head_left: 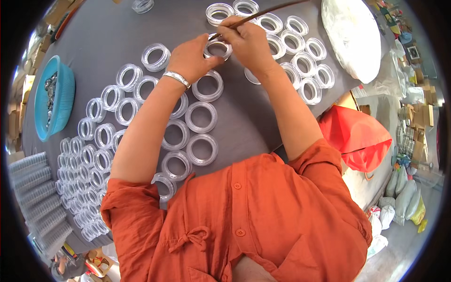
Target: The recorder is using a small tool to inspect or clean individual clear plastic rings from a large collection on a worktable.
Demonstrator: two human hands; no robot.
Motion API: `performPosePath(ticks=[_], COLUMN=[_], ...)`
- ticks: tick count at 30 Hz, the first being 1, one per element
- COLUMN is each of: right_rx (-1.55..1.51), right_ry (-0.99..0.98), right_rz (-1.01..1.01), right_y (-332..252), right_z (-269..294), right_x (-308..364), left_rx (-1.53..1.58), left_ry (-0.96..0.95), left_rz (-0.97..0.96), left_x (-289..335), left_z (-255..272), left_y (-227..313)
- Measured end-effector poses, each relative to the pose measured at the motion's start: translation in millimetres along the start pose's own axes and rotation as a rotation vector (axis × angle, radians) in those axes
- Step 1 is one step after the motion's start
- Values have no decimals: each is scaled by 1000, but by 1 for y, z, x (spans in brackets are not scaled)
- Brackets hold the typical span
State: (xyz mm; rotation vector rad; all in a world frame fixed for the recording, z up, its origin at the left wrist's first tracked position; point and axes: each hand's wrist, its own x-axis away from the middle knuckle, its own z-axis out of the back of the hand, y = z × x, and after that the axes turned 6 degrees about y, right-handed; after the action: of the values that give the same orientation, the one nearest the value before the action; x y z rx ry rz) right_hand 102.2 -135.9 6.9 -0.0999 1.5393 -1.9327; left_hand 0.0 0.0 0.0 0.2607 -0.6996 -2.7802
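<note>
From where I stand, the person in the orange shirt (244, 197) has both arms stretched out over the grey-covered bench (249, 127). The left grip (191, 58), with a silver bracelet (176, 79) at its wrist, is curved partway open, thumb and forefinger parted to hold a see-through ring (228, 52) between them at its left side. I can't tell whether that ring rests on the bench or is slightly lifted. The right grip (249, 44) is closed in a pinch round a thin dark stick (263, 11), whose lower tip reaches the ring's far edge; the other end slants up and away to the right.

More rings (203, 117) like it spread across the bench, many left of the left forearm and another group just right of the right grip. At the far left sits a blue basket (66, 101) with small shiny pieces (50, 96) in it. A whitish plastic bag (352, 40) lies at the upper right, and a red bag (357, 138) bulges beside the bench, right of the person's elbow.
</note>
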Motion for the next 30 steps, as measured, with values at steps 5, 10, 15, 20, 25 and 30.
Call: performPosePath(ticks=[5, 10, 15, 20, 25, 30], right_rx=[375, -125, -343, -374, -445, -374], right_ry=[30, 104, 215, 222, 266, 319], right_rz=[-93, -85, -238, -211, -230, -228], right_y=[-17, -23, -24, -25, -20, -14], right_z=[30, 39, 68, 82, 90, 94], right_x=[4, 42, 86, 105, 109, 113], left_rx=[-131, -188, -272, -222, -10, -219], left_ry=[82, 198, 263, 89, 332, 417], left_rz=[-22, -49, -154, -101, 184, -95], left_x=[2, 5, -8, -38, -35, -11], left_z=[-2, -13, -25, -10, 6, 5], left_y=[4, 3, 18, -12, -38, -17])
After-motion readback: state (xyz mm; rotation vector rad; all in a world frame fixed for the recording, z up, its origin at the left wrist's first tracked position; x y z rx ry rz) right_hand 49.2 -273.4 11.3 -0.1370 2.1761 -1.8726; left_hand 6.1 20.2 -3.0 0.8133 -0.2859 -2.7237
